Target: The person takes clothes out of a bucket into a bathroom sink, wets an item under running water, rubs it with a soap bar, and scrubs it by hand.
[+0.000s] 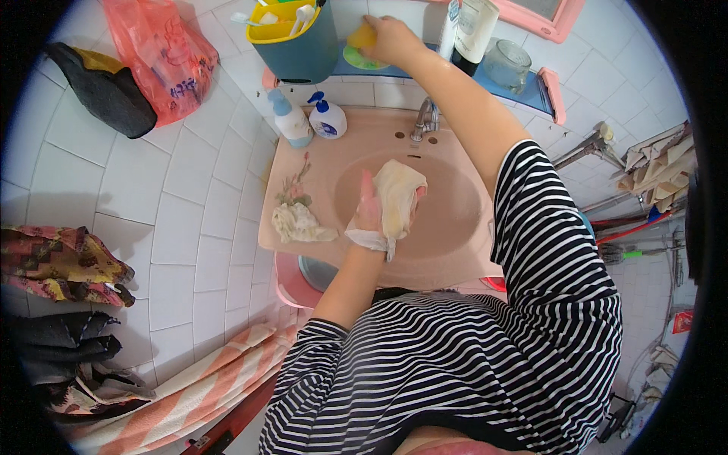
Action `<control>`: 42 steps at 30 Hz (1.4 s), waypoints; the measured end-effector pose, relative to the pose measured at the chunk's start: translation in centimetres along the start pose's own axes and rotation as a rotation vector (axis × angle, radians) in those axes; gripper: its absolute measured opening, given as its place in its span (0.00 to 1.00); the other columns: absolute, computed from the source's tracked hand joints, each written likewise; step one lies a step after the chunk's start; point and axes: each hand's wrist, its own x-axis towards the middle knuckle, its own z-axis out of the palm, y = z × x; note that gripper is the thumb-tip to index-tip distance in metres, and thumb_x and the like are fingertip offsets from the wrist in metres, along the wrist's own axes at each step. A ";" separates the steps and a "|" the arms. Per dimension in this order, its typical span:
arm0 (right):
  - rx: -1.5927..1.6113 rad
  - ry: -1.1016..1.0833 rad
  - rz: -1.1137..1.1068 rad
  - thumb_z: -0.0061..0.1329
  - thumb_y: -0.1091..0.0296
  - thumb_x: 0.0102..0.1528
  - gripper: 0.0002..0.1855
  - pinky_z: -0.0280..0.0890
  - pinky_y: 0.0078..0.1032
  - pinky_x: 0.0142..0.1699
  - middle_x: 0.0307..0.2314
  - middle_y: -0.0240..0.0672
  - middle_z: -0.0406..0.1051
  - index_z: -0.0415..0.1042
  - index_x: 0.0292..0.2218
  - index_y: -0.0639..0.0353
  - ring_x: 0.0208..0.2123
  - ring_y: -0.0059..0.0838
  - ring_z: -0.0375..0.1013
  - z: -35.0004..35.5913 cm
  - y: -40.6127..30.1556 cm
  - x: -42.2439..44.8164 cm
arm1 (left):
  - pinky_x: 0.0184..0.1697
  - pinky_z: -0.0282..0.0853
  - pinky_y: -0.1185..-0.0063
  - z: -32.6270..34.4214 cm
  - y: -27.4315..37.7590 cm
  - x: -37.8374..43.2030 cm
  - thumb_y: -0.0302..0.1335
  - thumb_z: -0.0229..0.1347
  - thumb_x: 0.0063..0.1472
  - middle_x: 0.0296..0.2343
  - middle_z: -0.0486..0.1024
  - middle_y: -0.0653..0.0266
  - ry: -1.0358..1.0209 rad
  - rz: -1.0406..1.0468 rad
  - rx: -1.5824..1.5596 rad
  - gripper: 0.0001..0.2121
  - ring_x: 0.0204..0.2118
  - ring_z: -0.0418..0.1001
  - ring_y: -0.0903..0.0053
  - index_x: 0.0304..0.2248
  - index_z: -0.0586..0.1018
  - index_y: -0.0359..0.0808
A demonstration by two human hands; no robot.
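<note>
Over the basin of the pink sink (455, 205), my left hand (371, 209) holds a damp cream cloth item (395, 187), perhaps a sock, draped over its palm and fingers. Part of the same pale fabric, or a separate piece, wraps around the wrist. My right hand (396, 42) reaches up to the blue shelf and grips a yellow bar (362, 36), apparently soap, just above a round green dish (364, 59). Whether bar and dish touch is hard to tell. A second crumpled cream cloth (301, 223) lies on the sink's left ledge.
Two pump bottles (293, 119) (328, 118) stand at the sink's back left, near the chrome faucet (424, 119). Along the shelf (546, 94) are a teal cup holder (296, 51), tubes (476, 28) and a glass jar (506, 65). A striped towel (210, 381) hangs at lower left.
</note>
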 end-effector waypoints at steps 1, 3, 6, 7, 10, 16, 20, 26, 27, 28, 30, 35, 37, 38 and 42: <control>0.051 0.235 -0.120 0.49 0.54 0.42 0.24 0.63 0.33 0.39 0.28 0.43 0.68 0.66 0.40 0.57 0.32 0.43 0.68 0.0 0.3 -0.5 | 0.30 0.71 0.76 -0.2 0.0 0.2 0.59 0.33 0.52 0.35 0.69 0.51 -0.011 0.009 0.038 0.36 0.32 0.71 0.65 0.45 0.63 0.31; 0.109 0.443 -0.223 0.48 0.53 0.42 0.22 0.63 0.32 0.38 0.28 0.43 0.69 0.69 0.37 0.58 0.32 0.43 0.68 -0.8 -0.2 -3.1 | 0.28 0.70 0.78 -1.0 0.4 0.6 0.59 0.32 0.53 0.35 0.69 0.51 0.005 0.007 0.059 0.36 0.30 0.71 0.66 0.44 0.64 0.31; 0.268 -0.233 0.374 0.47 0.47 0.44 0.22 0.63 0.30 0.37 0.29 0.45 0.69 0.72 0.30 0.59 0.31 0.41 0.69 -4.9 -4.7 -13.2 | 0.26 0.69 0.79 -1.8 1.9 0.5 0.59 0.31 0.53 0.35 0.69 0.54 -0.182 0.036 0.143 0.37 0.29 0.71 0.69 0.45 0.64 0.31; 0.281 -0.428 0.527 0.46 0.45 0.45 0.23 0.62 0.29 0.36 0.29 0.46 0.69 0.72 0.28 0.60 0.31 0.39 0.69 -4.8 -4.3 -15.7 | 0.27 0.68 0.79 -1.7 2.2 0.7 0.59 0.30 0.53 0.35 0.70 0.55 -0.112 0.084 0.207 0.37 0.30 0.71 0.70 0.45 0.64 0.31; 0.581 -0.705 0.841 0.45 0.46 0.49 0.24 0.62 0.26 0.36 0.29 0.43 0.70 0.71 0.29 0.63 0.30 0.31 0.70 -0.2 -0.6 -22.7 | 0.30 0.68 0.79 -0.3 1.3 1.8 0.58 0.30 0.54 0.36 0.70 0.58 -0.034 0.074 0.321 0.36 0.32 0.70 0.72 0.45 0.64 0.32; 1.268 -0.353 1.085 0.46 0.56 0.51 0.20 0.62 0.19 0.36 0.32 0.29 0.68 0.65 0.41 0.61 0.31 0.17 0.66 3.0 2.6 -27.3 | 0.40 0.65 0.77 -1.5 -1.4 3.4 0.53 0.32 0.57 0.40 0.68 0.58 -0.003 0.032 0.428 0.31 0.39 0.68 0.72 0.46 0.64 0.32; 1.353 -0.133 1.068 0.41 0.58 0.54 0.12 0.62 0.15 0.32 0.28 0.24 0.67 0.65 0.36 0.55 0.28 0.13 0.65 2.5 4.3 -27.1 | 0.38 0.67 0.76 -9.9 0.1 4.1 0.47 0.37 0.58 0.40 0.68 0.59 -0.027 -0.264 0.756 0.27 0.39 0.69 0.73 0.48 0.61 0.32; 1.743 -0.023 1.010 0.39 0.64 0.55 0.11 0.65 0.22 0.38 0.29 0.31 0.68 0.62 0.37 0.60 0.32 0.20 0.69 0.4 3.7 -25.7 | 0.32 0.66 0.81 -19.0 3.7 2.8 0.28 0.51 0.49 0.33 0.72 0.61 -0.142 -0.012 2.518 0.13 0.31 0.70 0.79 0.37 0.74 0.39; 1.789 -0.036 0.994 0.39 0.66 0.55 0.11 0.65 0.23 0.39 0.30 0.32 0.69 0.62 0.38 0.61 0.33 0.21 0.69 0.1 3.6 -25.8 | 0.32 0.66 0.81 -18.1 4.0 3.2 0.28 0.51 0.49 0.33 0.72 0.61 -0.146 -0.014 2.516 0.13 0.31 0.70 0.79 0.37 0.74 0.39; 1.781 -0.023 1.007 0.39 0.66 0.55 0.11 0.65 0.23 0.39 0.30 0.32 0.69 0.62 0.38 0.61 0.33 0.21 0.69 -0.2 3.6 -26.2 | 0.32 0.66 0.80 -15.7 3.8 4.0 0.27 0.51 0.48 0.32 0.72 0.60 -0.088 -0.322 2.650 0.11 0.31 0.70 0.78 0.35 0.75 0.38; 1.801 -0.054 1.035 0.41 0.66 0.54 0.12 0.65 0.21 0.39 0.31 0.33 0.69 0.62 0.39 0.62 0.34 0.22 0.69 -0.7 3.0 -26.6 | 0.33 0.66 0.78 -10.6 3.9 4.4 0.29 0.52 0.49 0.32 0.72 0.60 -0.001 -0.604 2.556 0.11 0.31 0.70 0.77 0.33 0.75 0.37; 1.702 -0.235 0.987 0.45 0.63 0.52 0.13 0.63 0.17 0.37 0.30 0.31 0.69 0.65 0.37 0.61 0.33 0.20 0.68 0.2 1.7 -27.2 | 0.34 0.61 0.82 -3.0 2.7 5.2 0.41 0.52 0.53 0.28 0.71 0.68 0.041 -0.266 1.002 0.17 0.31 0.67 0.79 0.34 0.73 0.35; 1.657 -0.291 0.973 0.46 0.61 0.51 0.14 0.62 0.16 0.36 0.29 0.30 0.69 0.66 0.36 0.61 0.31 0.20 0.68 0.6 1.2 -27.1 | 0.36 0.60 0.82 -3.0 2.0 5.4 0.38 0.52 0.54 0.28 0.70 0.68 0.024 -0.251 0.903 0.14 0.31 0.66 0.80 0.32 0.73 0.36; 1.604 -0.264 0.962 0.46 0.61 0.52 0.12 0.63 0.18 0.36 0.29 0.30 0.69 0.67 0.34 0.60 0.31 0.20 0.68 0.8 1.0 -27.2 | 0.37 0.59 0.82 -3.0 1.9 5.4 0.35 0.52 0.54 0.27 0.69 0.69 0.005 -0.241 0.806 0.10 0.31 0.65 0.81 0.30 0.72 0.36; 0.840 -0.272 0.865 0.48 0.57 0.50 0.14 0.62 0.22 0.30 0.25 0.33 0.68 0.69 0.26 0.61 0.27 0.21 0.67 1.5 3.0 -28.8 | 0.35 0.58 0.84 -4.2 1.1 4.8 0.29 0.52 0.54 0.26 0.68 0.71 0.098 0.187 0.943 0.06 0.30 0.64 0.83 0.27 0.71 0.36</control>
